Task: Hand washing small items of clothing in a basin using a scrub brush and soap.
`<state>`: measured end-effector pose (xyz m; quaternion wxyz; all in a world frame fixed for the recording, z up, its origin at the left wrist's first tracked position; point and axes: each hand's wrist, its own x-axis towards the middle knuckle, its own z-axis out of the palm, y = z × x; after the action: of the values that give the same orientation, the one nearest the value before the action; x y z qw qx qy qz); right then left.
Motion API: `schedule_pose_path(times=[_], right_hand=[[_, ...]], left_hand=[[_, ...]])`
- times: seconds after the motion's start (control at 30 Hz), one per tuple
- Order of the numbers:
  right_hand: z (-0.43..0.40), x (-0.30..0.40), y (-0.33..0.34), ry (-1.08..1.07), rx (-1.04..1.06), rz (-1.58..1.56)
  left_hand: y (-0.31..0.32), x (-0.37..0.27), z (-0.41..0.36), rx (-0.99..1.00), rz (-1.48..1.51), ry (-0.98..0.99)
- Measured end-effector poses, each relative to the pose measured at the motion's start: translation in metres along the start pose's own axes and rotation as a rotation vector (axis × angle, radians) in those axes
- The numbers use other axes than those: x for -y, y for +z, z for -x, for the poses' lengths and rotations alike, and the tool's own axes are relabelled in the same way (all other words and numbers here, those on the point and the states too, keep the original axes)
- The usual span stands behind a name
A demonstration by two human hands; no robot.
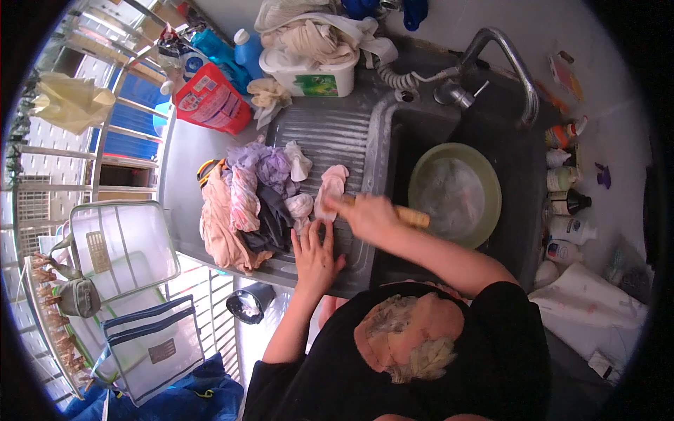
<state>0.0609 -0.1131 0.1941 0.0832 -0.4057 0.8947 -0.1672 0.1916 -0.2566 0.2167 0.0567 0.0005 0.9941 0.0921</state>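
Note:
A pink sock lies lengthwise on the ribbed drainboard of a dark sink. My left hand is spread palm down, fingertips at the sock's near end. In my right hand is a brush with a yellowish wooden handle. The brush's front end is over the sock, but blur and fingers hide its bristles. Left of the sock is a crumpled white sock, beside a heap of lilac cloth, peach cloth and dark cloth.
A green basin of cloudy water stands in the sink bowl, below a chrome faucet. Behind the drainboard are a red detergent pouch and a white tub piled with cloth. Several bottles line the right side.

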Motion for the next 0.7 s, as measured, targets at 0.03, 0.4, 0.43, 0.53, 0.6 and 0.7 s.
schedule_pose_path(times=[0.03, 0.4, 0.43, 0.53, 0.6, 0.7], right_hand=[[-0.009, -0.014, -0.004, 0.06, -0.065, -0.038], [-0.026, -0.026, -0.017, 0.199, -0.13, 0.097], [-0.028, -0.024, -0.023, 0.214, -0.167, 0.106], [0.012, 0.014, 0.001, -0.056, 0.024, 0.023], [0.007, 0.002, 0.018, -0.016, -0.021, 0.062], [-0.032, -0.029, -0.013, 0.19, -0.15, 0.146]], left_hand=[[-0.001, -0.002, 0.0, 0.004, 0.002, 0.002], [-0.006, 0.002, -0.004, 0.082, -0.049, 0.008], [-0.003, 0.004, -0.002, 0.081, -0.051, 0.008], [0.004, 0.005, 0.002, 0.057, -0.06, 0.011], [-0.003, 0.0, 0.002, 0.095, -0.05, -0.02], [-0.005, 0.006, -0.003, 0.073, -0.049, 0.024]])
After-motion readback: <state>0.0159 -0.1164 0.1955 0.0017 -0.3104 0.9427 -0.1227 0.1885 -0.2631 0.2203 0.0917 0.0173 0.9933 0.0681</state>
